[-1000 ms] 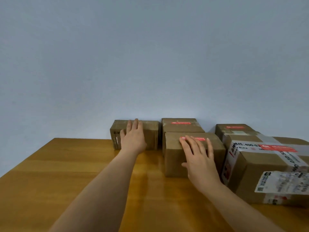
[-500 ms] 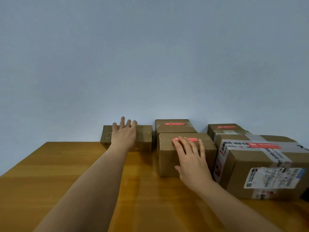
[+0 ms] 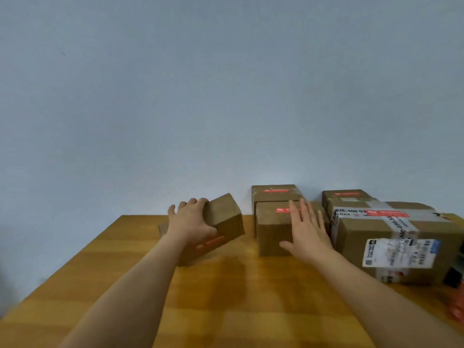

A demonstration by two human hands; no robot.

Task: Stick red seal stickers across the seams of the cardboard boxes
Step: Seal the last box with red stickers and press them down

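The left hand (image 3: 193, 222) curls its fingers (image 3: 194, 202) over the far top edge of a small cardboard box (image 3: 223, 222), gripping it so that the box sits tilted, its near face turned toward the camera and carrying a red seal sticker (image 3: 210, 242). This box lies left of the frame's centre on the wooden table (image 3: 226, 310).

The right hand (image 3: 307, 234) is spread flat, fingers (image 3: 305, 212) straight and slightly apart, holding nothing; they lie over the top front of the middle box (image 3: 272, 232), beside the red sticker (image 3: 283, 210) on its top. Whether the palm touches the box cannot be told.

Behind the middle box stands another box (image 3: 273, 194) with a red sticker on top. At the right of the frame sits a large taped box (image 3: 401, 242) with a white shipping label (image 3: 399, 252), and a smaller box (image 3: 346, 195) behind it. A plain pale wall (image 3: 226, 96) fills the upper frame.
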